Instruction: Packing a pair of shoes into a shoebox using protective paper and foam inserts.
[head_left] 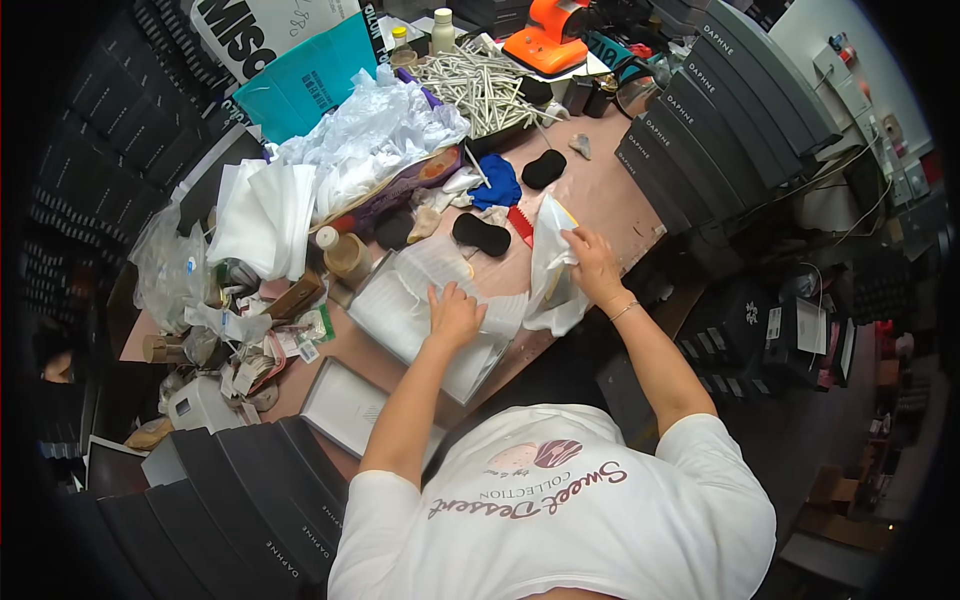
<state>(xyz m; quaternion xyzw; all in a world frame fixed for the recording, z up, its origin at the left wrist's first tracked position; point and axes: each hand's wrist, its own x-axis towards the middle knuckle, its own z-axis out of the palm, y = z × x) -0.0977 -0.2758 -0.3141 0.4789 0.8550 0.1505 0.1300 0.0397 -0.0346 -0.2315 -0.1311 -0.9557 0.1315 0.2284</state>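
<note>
Left hand (pixel 455 315) flat on tissue sheets (pixel 420 300) — right hand (pixel 592 262) grips white bag (pixel 552 270) alongside.

Bag (pixel 551 262) lies right of paper stack (pixel 430 315).

Two hands work at the table: the left hand (pixel 455 315) lies flat on one open white box lined with tissue paper (pixel 400 300), the right hand (pixel 592 262) grips one white bag (pixel 550 265). Three black pads show: one (pixel 481 234), another (pixel 544 168), a third (pixel 394 229). One orange tape dispenser (pixel 548 35), one blue cloth (pixel 497 183) and two capped bottles (pixel 443 30) (pixel 345 255) stand about.
</note>
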